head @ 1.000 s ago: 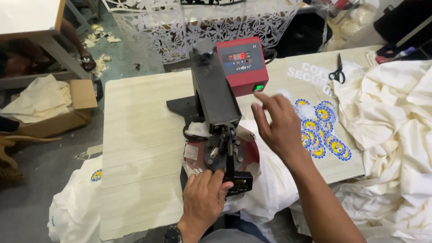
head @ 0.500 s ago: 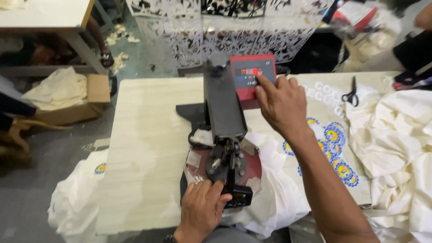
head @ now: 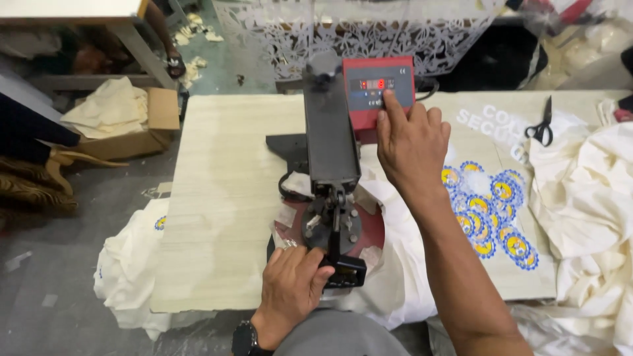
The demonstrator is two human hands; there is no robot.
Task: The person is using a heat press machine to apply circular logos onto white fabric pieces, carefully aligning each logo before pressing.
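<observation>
On a pale wooden table point(head: 217, 198), a small black heat press point(head: 331, 165) is worked by one person, seen from above. The press handle point(head: 343, 270) at the near end is gripped by the left hand point(head: 290, 290), fingers curled around it, over the round dark-red platen point(head: 369, 231). A change is seen in the right hand point(head: 412, 142): a second ago it was held above the printed transfers, and it is now brought up to the red control box point(head: 377, 89), with the index finger extended onto a button below the display and the other fingers loosely folded, nothing grasped. This is judged to be a setting or start being entered while the handle is held down. Cream fabric point(head: 409, 277) is draped under the press. Blue and yellow round transfer prints point(head: 491, 217) are laid just right of the forearm, and black scissors point(head: 542, 125) farther right.
</observation>
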